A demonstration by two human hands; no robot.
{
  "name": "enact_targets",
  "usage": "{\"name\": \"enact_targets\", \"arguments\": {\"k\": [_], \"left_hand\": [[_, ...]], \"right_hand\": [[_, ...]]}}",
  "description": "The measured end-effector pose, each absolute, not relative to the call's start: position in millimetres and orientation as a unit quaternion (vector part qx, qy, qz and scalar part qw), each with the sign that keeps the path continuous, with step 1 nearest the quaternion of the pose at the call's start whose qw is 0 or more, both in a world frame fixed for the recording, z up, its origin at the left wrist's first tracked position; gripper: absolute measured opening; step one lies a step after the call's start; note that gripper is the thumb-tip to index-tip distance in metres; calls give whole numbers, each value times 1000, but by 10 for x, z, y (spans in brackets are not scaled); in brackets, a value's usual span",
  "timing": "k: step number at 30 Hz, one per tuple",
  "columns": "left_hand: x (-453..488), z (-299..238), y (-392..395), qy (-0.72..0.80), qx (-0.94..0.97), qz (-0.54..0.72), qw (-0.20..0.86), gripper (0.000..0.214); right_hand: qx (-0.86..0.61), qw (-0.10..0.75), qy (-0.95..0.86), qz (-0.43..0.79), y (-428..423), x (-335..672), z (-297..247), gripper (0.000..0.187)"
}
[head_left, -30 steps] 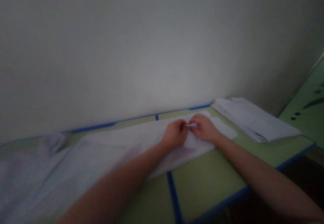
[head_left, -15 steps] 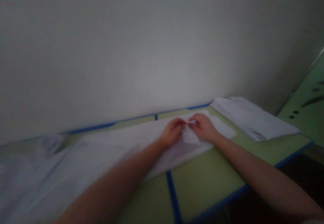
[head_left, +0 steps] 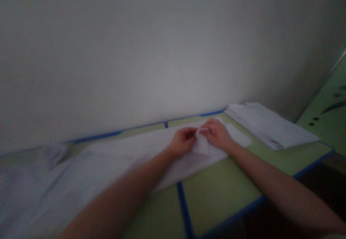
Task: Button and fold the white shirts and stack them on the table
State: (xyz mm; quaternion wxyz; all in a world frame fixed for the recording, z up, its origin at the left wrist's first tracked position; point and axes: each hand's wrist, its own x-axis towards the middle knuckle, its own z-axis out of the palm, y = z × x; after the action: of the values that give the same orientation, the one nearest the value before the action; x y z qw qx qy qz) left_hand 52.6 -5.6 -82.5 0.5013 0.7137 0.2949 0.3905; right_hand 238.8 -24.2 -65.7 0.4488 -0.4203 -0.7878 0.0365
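A long white cloth point(head_left: 121, 156) lies spread along a green table point(head_left: 216, 192) with blue lines, next to a plain wall. My left hand point(head_left: 183, 141) and my right hand point(head_left: 218, 135) meet at the cloth's right end. Both hands are closed in a pinch on a small raised fold of the white cloth point(head_left: 202, 141) between them. The fingertips are close together, almost touching. The picture is dim and soft, so the fold's exact shape is unclear.
A stack of folded white cloths point(head_left: 270, 125) lies on the table's far right corner by the wall. More crumpled white fabric point(head_left: 29, 174) fills the left end. The table's blue front edge point(head_left: 270, 194) runs diagonally at lower right; a second green surface point(head_left: 327, 113) stands beyond.
The pinched fold of cloth has risen a little between my hands and my left hand has drawn slightly back toward me. The view has shifted slightly.
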Motion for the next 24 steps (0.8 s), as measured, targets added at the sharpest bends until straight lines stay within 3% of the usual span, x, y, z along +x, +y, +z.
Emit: {"name": "enact_targets", "arguments": {"k": [8, 15, 20, 24], "left_hand": [[534, -804, -42, 374, 727, 407, 407, 33], [529, -789, -44, 350, 711, 407, 454, 30], [536, -837, -28, 319, 719, 408, 464, 38], [536, -835, -12, 339, 707, 398, 477, 32]], "right_hand": [[-414, 440, -795, 51, -236, 2394, -656, 22], [-409, 404, -815, 62, -209, 2462, -669, 23], [-412, 415, -808, 74, -220, 2483, -669, 24], [-389, 418, -817, 81, -248, 2470, -651, 22]]}}
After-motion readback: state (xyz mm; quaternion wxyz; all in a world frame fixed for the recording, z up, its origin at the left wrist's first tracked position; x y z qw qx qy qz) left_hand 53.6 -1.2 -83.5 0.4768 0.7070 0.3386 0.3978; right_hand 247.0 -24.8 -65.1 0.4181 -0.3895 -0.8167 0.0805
